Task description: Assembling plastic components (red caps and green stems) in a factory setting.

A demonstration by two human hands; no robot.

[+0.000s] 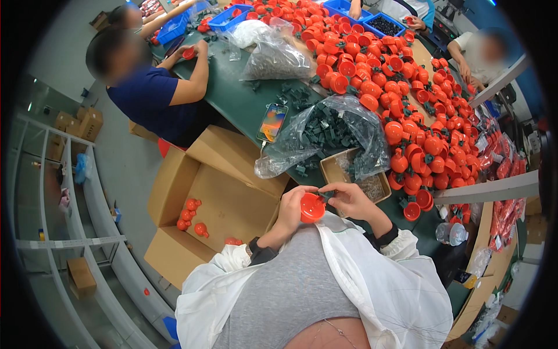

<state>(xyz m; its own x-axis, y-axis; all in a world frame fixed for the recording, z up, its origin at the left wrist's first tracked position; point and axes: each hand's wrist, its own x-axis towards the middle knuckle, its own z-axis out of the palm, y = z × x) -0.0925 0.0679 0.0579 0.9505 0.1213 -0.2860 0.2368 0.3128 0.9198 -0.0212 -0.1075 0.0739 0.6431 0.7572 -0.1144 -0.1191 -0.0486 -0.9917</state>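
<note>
Close in front of me, my left hand [289, 210] is closed on a small red plastic cup [312, 209], its open mouth facing up. My right hand [352, 202] pinches a small dark green plastic part [324, 195] against the cup's upper right edge. Whether the part is seated on the cup cannot be made out. Beyond my hands lies a clear plastic bag [372, 152] full of dark green parts [328, 131]. Beside it, a shallow cardboard tray [332, 172] holds small metal-looking pieces.
A large pile of red cups [372, 87] covers much of the green table [232, 90]. An open cardboard box [226, 203] with several red cups stands at my left. A phone [272, 122] and a bag of grey pieces [276, 58] lie farther off. Co-workers sit around the table.
</note>
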